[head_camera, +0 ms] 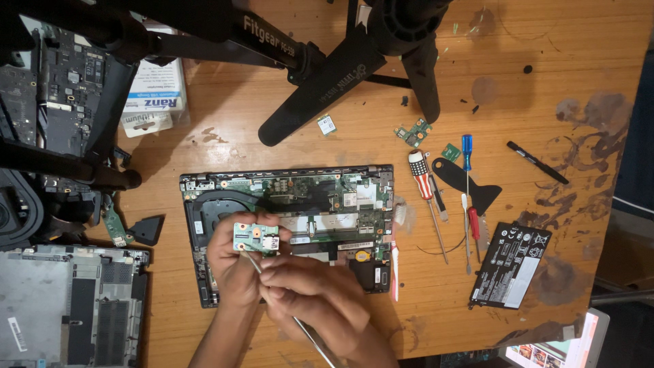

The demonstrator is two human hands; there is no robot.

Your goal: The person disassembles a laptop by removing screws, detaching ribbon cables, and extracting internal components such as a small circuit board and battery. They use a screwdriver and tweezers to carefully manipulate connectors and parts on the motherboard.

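Note:
An opened laptop base [204,204] lies on the wooden table with its green mainboard and black fan exposed. My left hand [235,266] holds a small green circuit board [256,238] with a metal port above the laptop. My right hand [320,300] grips thin metal tweezers [303,327] whose tip reaches the underside of that small board. Both hands overlap the laptop's lower middle and hide what lies beneath.
Black tripod legs [320,88] cross the top. To the right lie several screwdrivers [426,184], a black pry tool [470,184], a black pen [537,162], a flat black battery [509,264] and a white toothbrush [394,262]. Another laptop shell [68,307] sits at lower left.

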